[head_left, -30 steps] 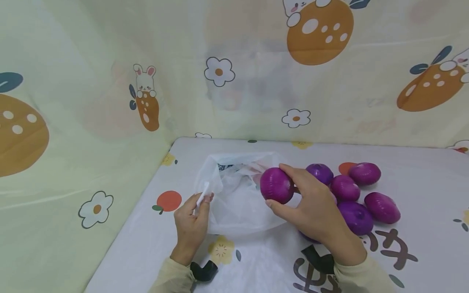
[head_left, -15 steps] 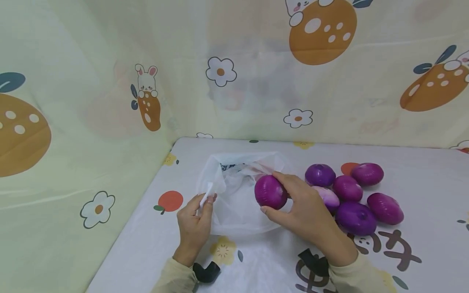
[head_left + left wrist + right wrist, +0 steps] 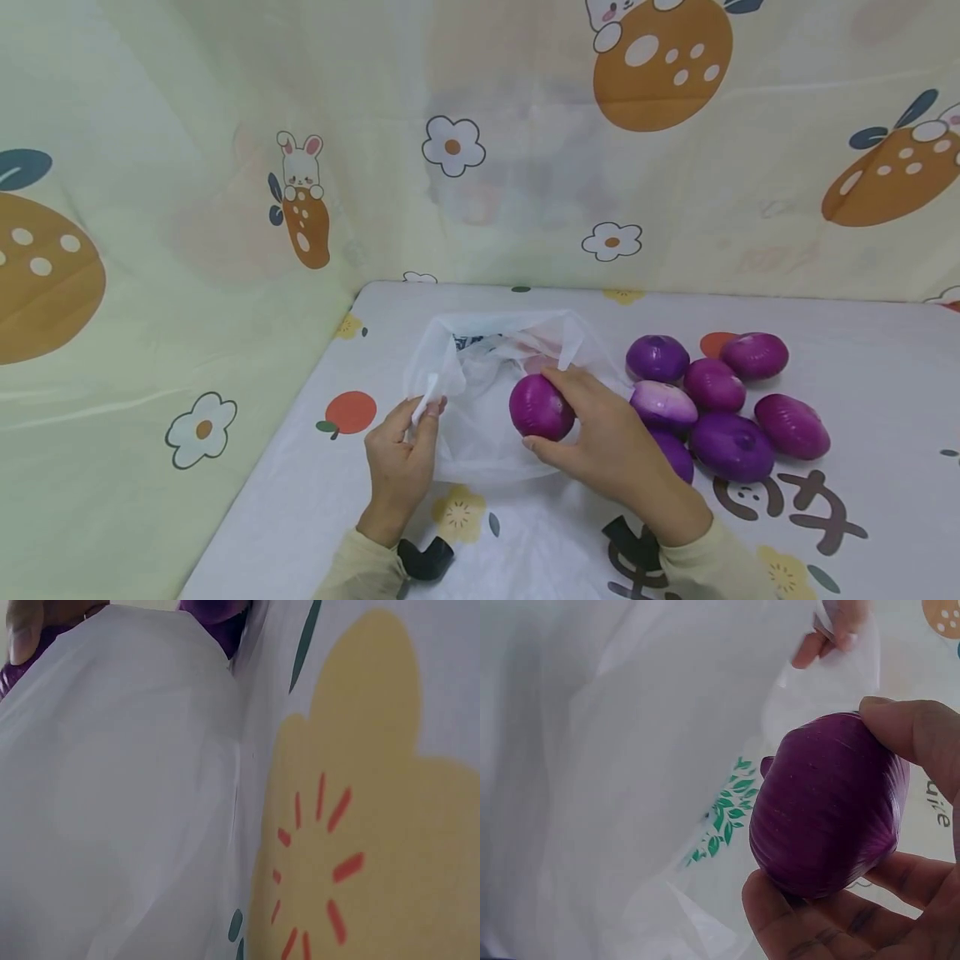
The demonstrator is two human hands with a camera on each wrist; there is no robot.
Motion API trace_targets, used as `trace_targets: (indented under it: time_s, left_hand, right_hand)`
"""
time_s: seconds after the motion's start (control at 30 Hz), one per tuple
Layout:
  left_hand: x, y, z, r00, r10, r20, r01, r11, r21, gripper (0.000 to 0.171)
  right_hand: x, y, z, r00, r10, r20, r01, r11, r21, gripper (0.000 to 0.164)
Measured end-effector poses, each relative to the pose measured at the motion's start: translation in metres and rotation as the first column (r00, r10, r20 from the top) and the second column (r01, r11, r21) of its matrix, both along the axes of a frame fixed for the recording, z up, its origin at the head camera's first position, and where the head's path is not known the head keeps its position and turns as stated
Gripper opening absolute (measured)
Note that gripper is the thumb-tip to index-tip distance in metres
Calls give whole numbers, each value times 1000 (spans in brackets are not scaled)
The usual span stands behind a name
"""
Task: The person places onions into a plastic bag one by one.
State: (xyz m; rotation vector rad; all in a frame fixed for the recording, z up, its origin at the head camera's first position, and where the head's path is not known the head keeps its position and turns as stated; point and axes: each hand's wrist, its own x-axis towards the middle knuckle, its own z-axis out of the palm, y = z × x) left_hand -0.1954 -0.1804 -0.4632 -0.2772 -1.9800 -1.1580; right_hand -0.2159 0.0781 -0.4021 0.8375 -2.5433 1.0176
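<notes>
A white plastic bag (image 3: 487, 454) lies on the cloth with its mouth spread. My left hand (image 3: 399, 467) pinches the left rim of the bag between thumb and fingers. Over the bag's mouth my right hand (image 3: 607, 442) holds a glossy red onion (image 3: 542, 408), thumb on one side and fingers on the other. The right wrist view shows this onion (image 3: 825, 806) close up, with green leaf print on the surface behind it. In the left wrist view the bag's side (image 3: 127, 772) covers most of the onion and the right hand.
To the right of the bag several more onions sit in a cluster, among them a dark purple onion (image 3: 731, 447) and a paler onion (image 3: 663, 406). A patterned cloth (image 3: 300, 517) covers the table. Printed curtains (image 3: 525, 183) rise at the back and left.
My right hand has moved left and slightly down with the onion, further over the bag's mouth. More of the onion cluster now shows behind it. The left hand keeps its pinch on the rim.
</notes>
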Motion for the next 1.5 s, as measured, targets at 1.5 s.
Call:
trace_targets:
  time_s: [1.5]
  left_hand:
    - [2, 4, 2, 1000, -22, -7, 22, 1000, -1, 16]
  right_hand:
    - [1, -19, -29, 995, 1, 97, -22, 976, 215, 77]
